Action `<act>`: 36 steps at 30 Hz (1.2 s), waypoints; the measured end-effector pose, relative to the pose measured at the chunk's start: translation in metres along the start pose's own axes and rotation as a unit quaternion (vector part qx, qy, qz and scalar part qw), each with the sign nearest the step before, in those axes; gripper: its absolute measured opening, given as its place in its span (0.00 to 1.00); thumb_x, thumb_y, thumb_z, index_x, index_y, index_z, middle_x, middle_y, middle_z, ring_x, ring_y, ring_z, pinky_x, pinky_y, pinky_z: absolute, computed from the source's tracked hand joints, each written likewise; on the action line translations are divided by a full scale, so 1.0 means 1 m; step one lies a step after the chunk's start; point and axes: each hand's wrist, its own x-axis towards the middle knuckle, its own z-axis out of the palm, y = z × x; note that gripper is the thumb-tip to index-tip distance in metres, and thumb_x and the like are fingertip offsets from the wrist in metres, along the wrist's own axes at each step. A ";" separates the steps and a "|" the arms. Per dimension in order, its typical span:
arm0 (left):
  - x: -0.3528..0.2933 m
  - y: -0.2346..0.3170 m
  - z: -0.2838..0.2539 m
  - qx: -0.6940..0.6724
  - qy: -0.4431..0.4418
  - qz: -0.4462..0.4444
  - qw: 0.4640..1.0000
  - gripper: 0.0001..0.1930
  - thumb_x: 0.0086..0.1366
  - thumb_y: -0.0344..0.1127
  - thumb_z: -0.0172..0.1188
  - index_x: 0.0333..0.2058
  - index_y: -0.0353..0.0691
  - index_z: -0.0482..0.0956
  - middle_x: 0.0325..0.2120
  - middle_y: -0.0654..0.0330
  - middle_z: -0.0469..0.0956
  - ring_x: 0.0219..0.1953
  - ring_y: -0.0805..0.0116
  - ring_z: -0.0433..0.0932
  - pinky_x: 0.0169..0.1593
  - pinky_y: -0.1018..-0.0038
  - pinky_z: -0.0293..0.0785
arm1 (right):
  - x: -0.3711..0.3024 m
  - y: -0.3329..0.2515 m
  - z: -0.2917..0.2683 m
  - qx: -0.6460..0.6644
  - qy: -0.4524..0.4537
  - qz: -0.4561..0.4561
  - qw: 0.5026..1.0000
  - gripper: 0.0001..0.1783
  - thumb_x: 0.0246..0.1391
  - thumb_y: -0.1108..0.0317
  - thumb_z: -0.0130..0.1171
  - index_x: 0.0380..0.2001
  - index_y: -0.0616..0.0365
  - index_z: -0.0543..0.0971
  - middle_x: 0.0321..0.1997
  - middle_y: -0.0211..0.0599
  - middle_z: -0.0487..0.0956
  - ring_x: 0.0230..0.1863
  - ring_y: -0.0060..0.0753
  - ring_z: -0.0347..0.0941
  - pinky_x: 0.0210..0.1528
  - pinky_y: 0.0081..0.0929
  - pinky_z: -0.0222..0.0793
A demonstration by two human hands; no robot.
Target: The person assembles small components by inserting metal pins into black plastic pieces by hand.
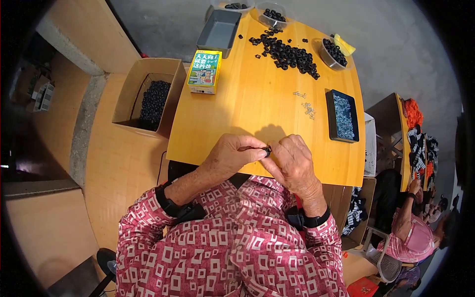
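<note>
Over the near edge of the wooden table, my left hand [231, 156] pinches a small black ring-like part [267, 150] between thumb and fingertips. Close against it, my right hand [296, 166] has its fingers curled and closed at the part's right side. What those right fingers hold, if anything, is hidden. Farther back on the table lies a loose pile of similar black parts [292, 56]. Some tiny shiny metal pieces [308, 110] are scattered ahead of my right hand. To their right, a black tray [332, 116] contains many more small metal pieces.
A yellow and green carton [203, 74] stands at the table's left, before a grey bin [217, 29]. Clear bowls hold black parts, one [332, 58] at the right edge. A cardboard box [148, 94] of black parts sits left of the table. Another person [410, 232] sits at right.
</note>
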 end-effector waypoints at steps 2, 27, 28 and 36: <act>0.000 -0.002 0.000 0.001 0.007 -0.008 1.000 0.11 0.65 0.32 0.62 0.42 0.31 0.83 0.36 0.63 0.82 0.40 0.77 0.77 0.46 0.78 0.73 | 0.000 -0.002 0.002 -0.001 0.002 -0.002 1.000 0.15 0.42 0.73 0.71 0.32 0.64 0.76 0.26 0.39 0.70 0.30 0.41 0.70 0.34 0.36 0.68; 0.008 -0.001 0.003 -0.076 0.079 -0.007 0.994 0.15 0.69 0.39 0.56 0.41 0.30 0.82 0.37 0.57 0.82 0.43 0.71 0.79 0.51 0.75 0.73 | -0.006 0.002 0.010 0.053 0.069 0.084 0.993 0.15 0.40 0.73 0.75 0.31 0.63 0.80 0.20 0.33 0.72 0.20 0.28 0.68 0.22 0.25 0.63; 0.009 -0.002 0.005 -0.101 0.100 0.007 0.990 0.15 0.69 0.38 0.56 0.40 0.29 0.82 0.36 0.57 0.83 0.42 0.72 0.80 0.49 0.75 0.74 | -0.006 0.001 0.010 0.053 0.068 0.084 0.993 0.15 0.39 0.74 0.75 0.31 0.63 0.80 0.20 0.33 0.72 0.20 0.28 0.68 0.22 0.25 0.63; 0.020 0.000 0.018 -0.113 0.015 0.066 0.991 0.23 0.76 0.48 0.44 0.50 0.30 0.76 0.45 0.55 0.77 0.52 0.68 0.74 0.59 0.71 0.68 | 0.006 -0.003 0.027 0.063 0.061 0.032 0.996 0.13 0.40 0.74 0.72 0.30 0.63 0.79 0.20 0.35 0.71 0.22 0.32 0.68 0.24 0.28 0.64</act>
